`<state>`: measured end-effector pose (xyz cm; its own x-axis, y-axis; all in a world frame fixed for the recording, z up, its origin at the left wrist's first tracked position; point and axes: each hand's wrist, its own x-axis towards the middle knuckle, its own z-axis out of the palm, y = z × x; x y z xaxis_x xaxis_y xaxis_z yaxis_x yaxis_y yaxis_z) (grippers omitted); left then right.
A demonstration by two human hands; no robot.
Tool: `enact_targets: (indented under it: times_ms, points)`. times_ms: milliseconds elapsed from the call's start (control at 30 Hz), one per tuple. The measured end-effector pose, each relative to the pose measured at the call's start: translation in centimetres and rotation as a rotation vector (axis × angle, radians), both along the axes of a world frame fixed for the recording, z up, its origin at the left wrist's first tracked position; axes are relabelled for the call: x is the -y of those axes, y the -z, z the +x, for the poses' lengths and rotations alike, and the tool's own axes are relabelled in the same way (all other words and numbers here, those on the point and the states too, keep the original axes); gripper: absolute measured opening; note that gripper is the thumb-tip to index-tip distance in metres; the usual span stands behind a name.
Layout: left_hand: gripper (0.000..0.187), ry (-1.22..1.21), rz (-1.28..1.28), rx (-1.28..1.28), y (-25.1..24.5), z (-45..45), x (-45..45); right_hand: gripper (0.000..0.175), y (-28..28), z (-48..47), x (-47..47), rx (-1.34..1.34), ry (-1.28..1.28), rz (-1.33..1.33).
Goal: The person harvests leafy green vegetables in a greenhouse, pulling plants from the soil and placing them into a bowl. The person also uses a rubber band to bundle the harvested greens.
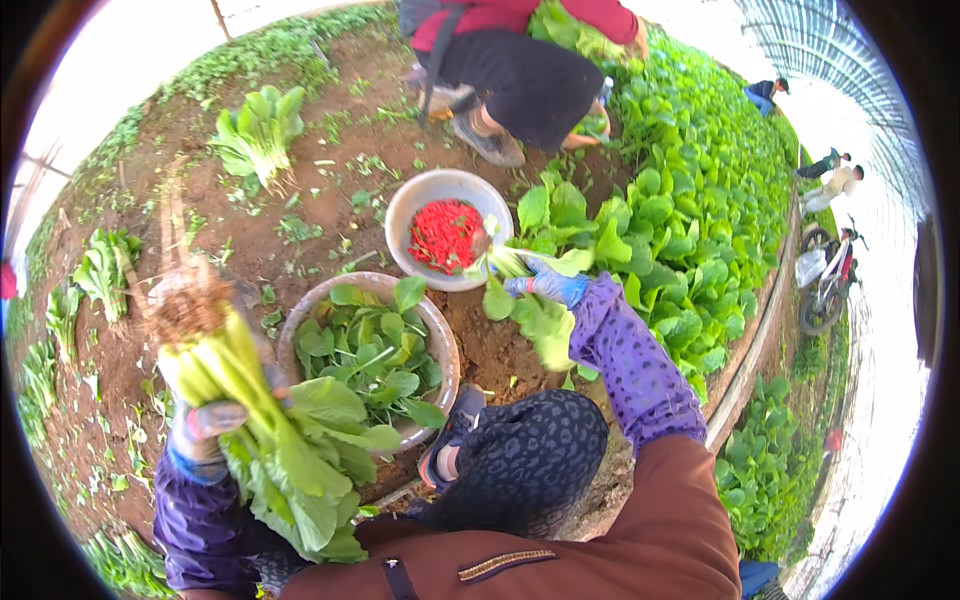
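Note:
My gloved left hand [214, 420] is closed round a thick bunch of leafy greens [277, 442], its soil-caked roots pointing up and its leaves hanging down to the right. Farther right, my gloved right hand [546, 285] grips a smaller leafy green plant [510, 262] by its stems, with the root end over the rim of a pale basin [400, 225]. Red strips or ties [444, 234] lie in that basin. Between my hands and nearer me stands a wider basin [450, 337] of loose green leaves [367, 352].
Dense growing greens [690, 247] fill the right side. Another person [517, 82] crouches ahead, holding greens. Gathered bunches [259, 139] lie on the soil at left. A concrete edging [750, 375] borders the bed; beyond it are a parked bicycle or motorbike [825, 281] and several people.

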<state>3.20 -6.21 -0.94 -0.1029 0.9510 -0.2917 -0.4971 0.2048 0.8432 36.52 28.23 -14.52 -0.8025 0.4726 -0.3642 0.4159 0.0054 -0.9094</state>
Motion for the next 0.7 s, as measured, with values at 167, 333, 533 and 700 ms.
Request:
enact_targets:
  times_ms: [167,333,533,700]
  points:
    - [0.063,0.011,0.182,-0.115,-0.8,2.5,-0.2,0.039,-10.7,-9.1,5.8,-0.467,0.093,-0.259]
    - [0.049,0.045,0.266,-0.003,0.2,3.9,-1.2,0.022,-15.2,-16.8,12.9,-0.695,0.01,-0.365]
    - [0.054,0.011,0.293,-0.126,0.4,3.7,-0.9,0.036,-16.2,-20.1,19.4,-0.808,0.169,-0.427]
    - [0.055,-0.006,0.186,-0.134,-0.6,1.7,0.6,0.042,-17.8,-19.1,18.8,-0.824,0.287,0.131]
